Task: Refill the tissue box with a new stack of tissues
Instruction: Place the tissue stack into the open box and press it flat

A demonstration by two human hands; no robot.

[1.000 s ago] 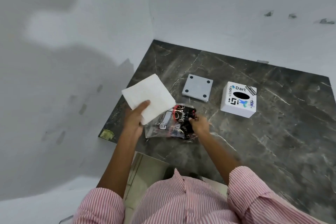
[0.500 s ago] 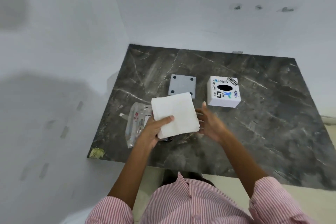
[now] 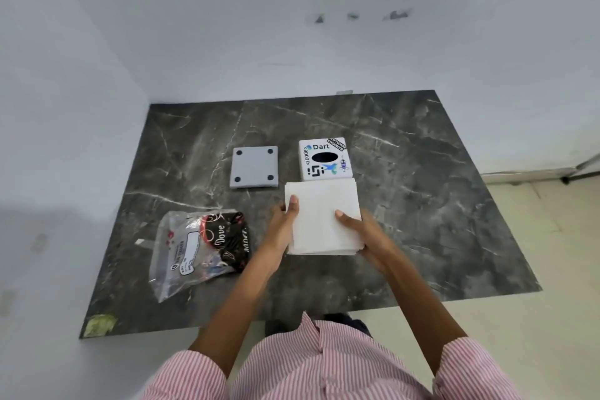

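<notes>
Surface: dark grey marble tabletop (image 3: 422,204) with pale veins, set into a corner of white walls (image 3: 292,42).
Tissues: flat square stack of white paper tissues (image 3: 324,221), mid-table, just near of the box. In view its far edge overlaps the box's near face. Cannot tell whether it rests on the marble or is lifted off it.
Left hand: the left hand (image 3: 281,224) grips the stack's left edge, thumb laid on top close to the far left corner. Fingers are hidden beneath.
Right hand: the right hand (image 3: 365,234) grips the stack's right edge, closer to the near corner. Thumb presses on top, fingers are tucked under.
Box: white cube-shaped tissue box (image 3: 324,159) covered in stickers, upright, black oval slot facing up. It sits far of the stack.
Plate: grey square plastic plate (image 3: 255,167) with four dark round dots at its corners, lying flat just left of the box and apart from it.
Wrapper: crumpled clear plastic bag (image 3: 194,250) with a dark printed part reading "Dove", on the near left of the table. Neither hand touches it.
Sleeves: pink-and-white striped shirt sleeves (image 3: 324,367) at the near edge, forearms bare.
Corner: yellowish scrap (image 3: 97,325) on the table's near left corner.
</notes>
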